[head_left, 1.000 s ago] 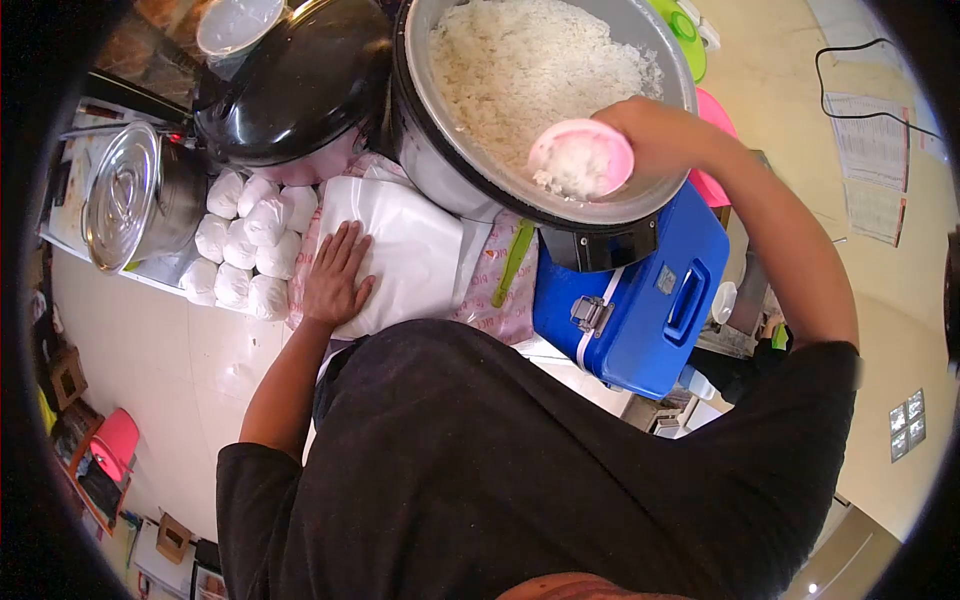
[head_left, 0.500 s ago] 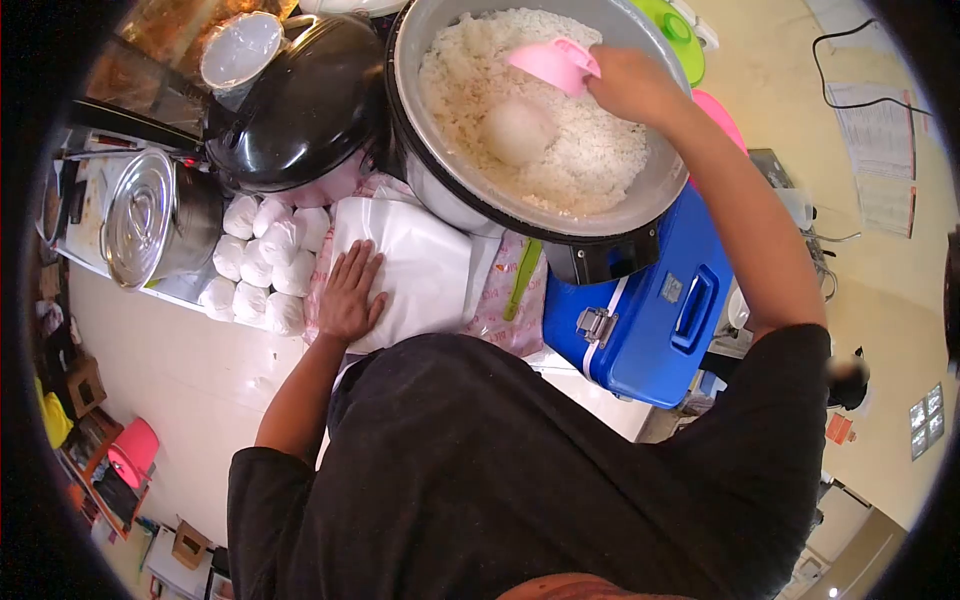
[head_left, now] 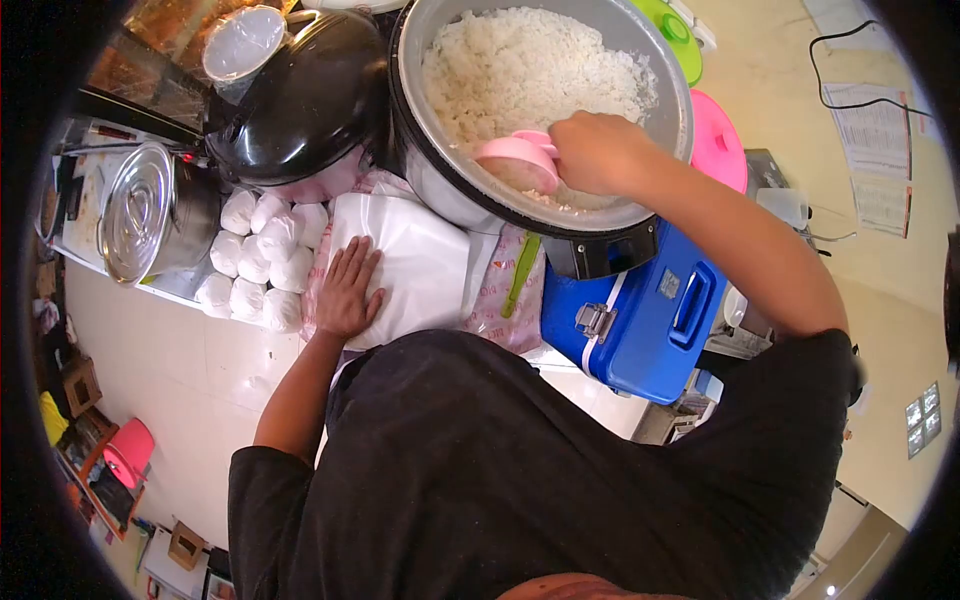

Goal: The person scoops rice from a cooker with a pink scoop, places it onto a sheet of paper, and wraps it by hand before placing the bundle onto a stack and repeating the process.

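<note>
My right hand (head_left: pixel 600 152) is closed round the handle of a pink scoop (head_left: pixel 517 165), which is low inside the large rice pot (head_left: pixel 677 120), at its near side. White rice (head_left: pixel 530 70) is heaped behind the scoop. My left hand (head_left: pixel 349 290) lies flat with its fingers spread on white sheets (head_left: pixel 405 255), holding nothing. Several white wrapped bundles (head_left: pixel 252 262) are piled just left of it. A green flat utensil (head_left: pixel 522 272) rests on printed pink wrapping (head_left: pixel 500 300) to the right of the sheets.
Under the pot's right side stands a blue cooler box (head_left: pixel 650 330). A black-lidded cooker (head_left: pixel 300 110) and a steel pot with a lid (head_left: pixel 140 215) are at the left. Pink (head_left: pixel 715 140) and green (head_left: pixel 672 35) lids lie beyond the rice pot.
My right hand and the scoop have moved toward me, down to the pot's near side. The rounded rice mound there no longer shows. My left hand has stayed in place.
</note>
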Tool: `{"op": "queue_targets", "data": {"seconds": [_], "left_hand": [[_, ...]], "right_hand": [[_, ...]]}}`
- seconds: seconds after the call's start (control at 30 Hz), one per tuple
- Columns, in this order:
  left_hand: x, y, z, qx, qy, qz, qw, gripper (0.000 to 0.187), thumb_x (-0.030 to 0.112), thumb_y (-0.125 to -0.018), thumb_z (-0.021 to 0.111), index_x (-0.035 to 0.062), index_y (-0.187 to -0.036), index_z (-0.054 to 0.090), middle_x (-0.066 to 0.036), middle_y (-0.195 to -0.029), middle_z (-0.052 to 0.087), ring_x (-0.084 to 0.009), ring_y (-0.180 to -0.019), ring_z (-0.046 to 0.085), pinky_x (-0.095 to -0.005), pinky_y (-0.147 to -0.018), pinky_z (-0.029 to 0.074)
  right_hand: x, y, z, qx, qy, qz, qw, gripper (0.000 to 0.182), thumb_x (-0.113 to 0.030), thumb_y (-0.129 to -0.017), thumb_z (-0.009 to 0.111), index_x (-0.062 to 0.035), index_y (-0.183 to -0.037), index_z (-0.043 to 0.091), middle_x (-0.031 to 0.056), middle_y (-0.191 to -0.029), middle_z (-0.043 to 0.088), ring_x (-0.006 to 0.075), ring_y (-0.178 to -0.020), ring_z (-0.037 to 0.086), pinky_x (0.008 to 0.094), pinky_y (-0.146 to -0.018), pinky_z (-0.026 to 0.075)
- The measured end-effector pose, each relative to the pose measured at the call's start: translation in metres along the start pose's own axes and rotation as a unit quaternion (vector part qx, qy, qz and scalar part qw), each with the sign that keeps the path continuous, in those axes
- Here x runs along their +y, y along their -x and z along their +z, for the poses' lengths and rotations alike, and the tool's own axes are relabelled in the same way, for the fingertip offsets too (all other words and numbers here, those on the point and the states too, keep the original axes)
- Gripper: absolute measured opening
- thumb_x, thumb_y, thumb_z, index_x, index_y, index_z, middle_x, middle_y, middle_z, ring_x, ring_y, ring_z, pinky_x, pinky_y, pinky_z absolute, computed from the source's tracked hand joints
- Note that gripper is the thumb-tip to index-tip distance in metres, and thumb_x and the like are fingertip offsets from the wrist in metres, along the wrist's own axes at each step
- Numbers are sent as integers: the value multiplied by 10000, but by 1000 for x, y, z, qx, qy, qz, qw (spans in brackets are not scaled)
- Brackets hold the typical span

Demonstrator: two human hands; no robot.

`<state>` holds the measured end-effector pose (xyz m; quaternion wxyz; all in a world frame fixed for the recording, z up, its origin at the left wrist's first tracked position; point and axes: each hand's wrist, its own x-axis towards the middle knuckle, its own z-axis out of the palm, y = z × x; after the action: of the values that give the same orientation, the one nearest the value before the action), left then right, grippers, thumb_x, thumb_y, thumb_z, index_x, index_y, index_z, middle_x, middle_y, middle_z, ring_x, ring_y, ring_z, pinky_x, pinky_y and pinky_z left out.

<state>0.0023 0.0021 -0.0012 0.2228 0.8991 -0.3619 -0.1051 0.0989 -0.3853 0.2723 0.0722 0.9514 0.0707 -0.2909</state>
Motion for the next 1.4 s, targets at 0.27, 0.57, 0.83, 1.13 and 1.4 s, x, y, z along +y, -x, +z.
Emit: {"op": "queue_targets", "data": {"seconds": [0.27, 0.57, 0.83, 1.13, 1.4], "left_hand": [[2, -1, -3, -7, 0, -6, 1000, 659, 330, -952, 614, 56, -1534, 471, -181, -1663, 355, -344, -1568, 281, -486, -1291, 206], [3, 0, -2, -15, -6, -14, 1000, 669, 344, -956, 608, 61, -1543, 457, -182, -1668, 346, -345, -1571, 273, -487, -1291, 204], [-1, 5, 6, -24, -46, 2, 999, 715, 427, -1006, 557, 72, -1601, 380, -174, -1718, 237, -330, -1604, 179, -483, -1304, 154], [-25, 12, -9, -43, 29, 69, 996, 928, 475, -960, 632, -4, -1638, 218, -246, -1720, 149, -399, -1607, 104, -514, -1303, 112], [-34, 67, -6, -108, -22, 62, 992, 1005, 517, -951, 644, -68, -1624, 181, -258, -1715, 149, -390, -1611, 96, -506, -1298, 124]], "right_hand": [[27, 43, -11, -6, -71, 9, 997, 237, -211, -887, 680, -6, -997, 724, 255, -941, 734, 432, -933, 718, 516, -820, 561], [85, 42, -15, -65, -271, -96, 956, 300, -100, -897, 666, -7, -1180, 700, 152, -839, 738, 269, -752, 700, 400, -661, 537], [-17, 156, 17, 21, -713, 0, 701, 67, -48, -939, 623, -21, -916, 565, 35, -621, 509, 156, -508, 542, 314, -479, 447], [-190, 165, 158, 149, -871, 77, 461, 395, -170, -1058, 553, -52, -1422, 454, 54, -870, 542, 131, -565, 496, 261, -500, 416], [-303, 41, 257, 154, -315, 104, 931, 686, -247, -1058, 533, -201, -1663, 215, 259, -1020, 660, 470, -820, 683, 552, -734, 566]]}}
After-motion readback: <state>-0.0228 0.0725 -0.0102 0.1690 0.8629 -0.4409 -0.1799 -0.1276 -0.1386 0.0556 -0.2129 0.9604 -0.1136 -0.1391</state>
